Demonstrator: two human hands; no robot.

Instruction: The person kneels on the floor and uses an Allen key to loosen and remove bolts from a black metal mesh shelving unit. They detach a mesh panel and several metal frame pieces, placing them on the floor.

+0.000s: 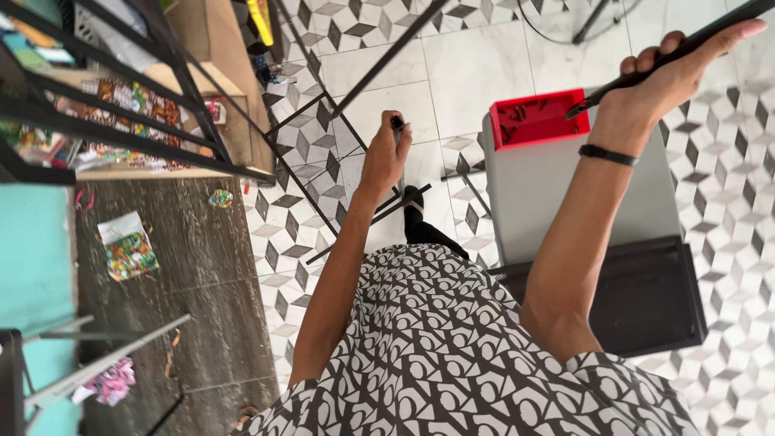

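- Patterned black-and-white garment [452, 355] fills the lower foreground of the head view, worn by the person whose two bare arms rise from it.
- Left hand [386, 157], held low at centre, is closed in a pinch around a small dark object [397, 123]; what the object is cannot be told, since only its tip shows above the fingers.
- Right hand [666, 77], raised at upper right, is curled around a long black metal bar [686, 50] running diagonally to the frame corner; a dark band [607, 154] circles the wrist.
- Below the left hand stands a black wire-mesh frame [339, 161] on the tiled floor [476, 64], joined to a slanted black rod [387, 56].
- A grey stool or table [565, 194] sits under the right arm, carrying a red tray [537, 119] of small dark parts, probably screws; a black panel [638, 295] lies at its near edge.
- At left, black rails [121, 105] cross in front of a wooden shelf [218, 73] with coloured packets, above a dark stone slab [194, 266].
- Judged risk: the bar is gripped near one end only, so its free length could swing or sag and strike the red tray, scattering the parts.
- Judged risk: the pinched object is small and held by the fingertips; a slip would drop it through the mesh or onto the patterned tiles, where it would be hard to spot.
- Judged risk: with both arms occupied, the mesh frame appears unsupported and could tip.
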